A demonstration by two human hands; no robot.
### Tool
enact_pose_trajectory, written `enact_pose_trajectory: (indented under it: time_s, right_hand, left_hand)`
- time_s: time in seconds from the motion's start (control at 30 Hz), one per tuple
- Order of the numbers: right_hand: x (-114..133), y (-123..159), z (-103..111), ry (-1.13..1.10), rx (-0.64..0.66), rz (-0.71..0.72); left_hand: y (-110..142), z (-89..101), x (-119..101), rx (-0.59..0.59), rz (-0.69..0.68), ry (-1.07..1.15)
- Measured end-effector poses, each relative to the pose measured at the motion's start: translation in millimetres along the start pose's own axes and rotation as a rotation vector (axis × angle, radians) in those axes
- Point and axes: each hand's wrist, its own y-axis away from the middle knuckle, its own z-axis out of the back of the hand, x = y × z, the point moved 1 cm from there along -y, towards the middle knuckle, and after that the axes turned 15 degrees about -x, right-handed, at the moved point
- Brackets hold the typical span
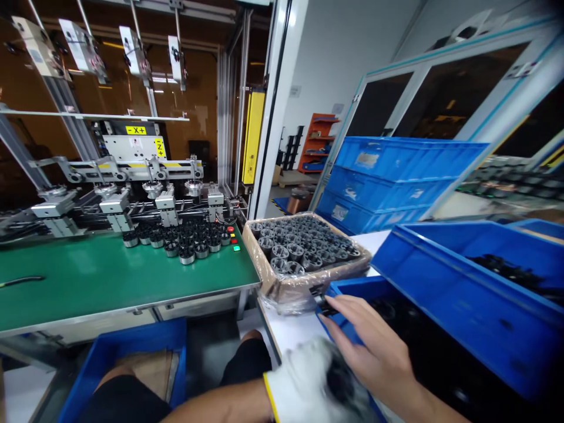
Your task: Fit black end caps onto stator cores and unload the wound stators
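My right hand is bare and reaches forward over the near corner of a blue bin holding dark parts. Its fingers are stretched out flat, and the fingertips touch a small dark piece at the bin's rim. My left hand wears a white glove with a yellow cuff and sits just left of the right wrist. It is smeared by motion, and a dark shape shows at its right side. I cannot tell whether the glove grips it.
A cardboard box of grey ring-shaped parts stands beyond my hands. More blue bins are at the right and stacked behind. At the left, a green bench carries round parts under a machine fixture. A blue bin lies by my knees.
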Motion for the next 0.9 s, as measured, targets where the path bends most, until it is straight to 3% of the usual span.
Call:
enact_pose_trajectory:
  time_s: [0.13,0.27,0.33,0.47,0.63,0.9]
  right_hand:
    - [5.7,0.8,2.9,-0.030,-0.017,-0.043]
    - [10.5,0.9,1.4,-0.038,0.013,-0.053]
    - [15.1,-1.1,1.6,-0.057,0.032,-0.070]
    - [29.2,-7.6,2.1,-0.148,0.058,-0.004]
    - [37.3,-7.4,0.4,-0.202,0.097,0.024]
    - [33.9,-5.9,5.5,-0.159,0.118,-0.016]
  left_hand:
    - [4.2,56.1,2.4,-0.256,0.083,0.080]
    - [-4.3,97.2,5.0,-0.306,0.324,0.199]
    - [-6.6,99.7,9.1,-0.323,0.432,0.457]
    - [-0.8,80.1,9.9,-0.248,0.478,0.952]
    - [2.0,67.1,-5.7,-0.265,0.381,0.918]
    - [7.4,82.9,-2.7,-0.232,0.382,0.747]
